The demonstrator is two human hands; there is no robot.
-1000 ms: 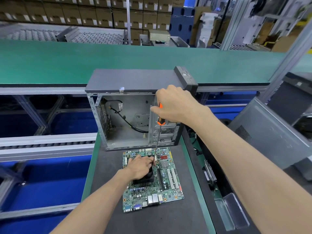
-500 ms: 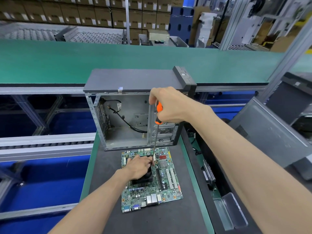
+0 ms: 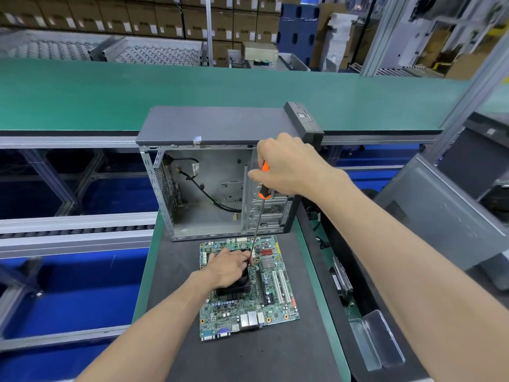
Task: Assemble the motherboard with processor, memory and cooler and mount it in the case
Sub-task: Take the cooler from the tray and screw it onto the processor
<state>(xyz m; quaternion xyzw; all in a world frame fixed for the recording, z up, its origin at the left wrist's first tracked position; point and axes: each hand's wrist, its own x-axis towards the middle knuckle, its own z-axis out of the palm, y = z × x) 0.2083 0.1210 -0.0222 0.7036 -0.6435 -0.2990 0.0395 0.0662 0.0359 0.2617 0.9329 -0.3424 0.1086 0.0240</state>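
Note:
A green motherboard (image 3: 275, 304) lies flat on the dark mat in front of me. A black cooler (image 3: 237, 288) sits on its middle. My left hand (image 3: 227, 267) rests on top of the cooler, fingers curled over its far edge. My right hand (image 3: 289, 164) grips the orange-and-black handle of a long screwdriver (image 3: 260, 213). The shaft runs down to the cooler's far right corner, beside my left fingertips. Behind the board stands the open grey case (image 3: 220, 166), its inside bare but for a black cable.
A green conveyor belt (image 3: 110, 92) runs behind the case. A grey side panel (image 3: 440, 216) leans at the right. Clear plastic bins (image 3: 377, 340) sit at the mat's right edge, near a dark part (image 3: 341, 279). Roller rails and blue floor lie to the left.
My right hand with the screwdriver has shifted slightly left over the last second. My left hand has stayed on the cooler.

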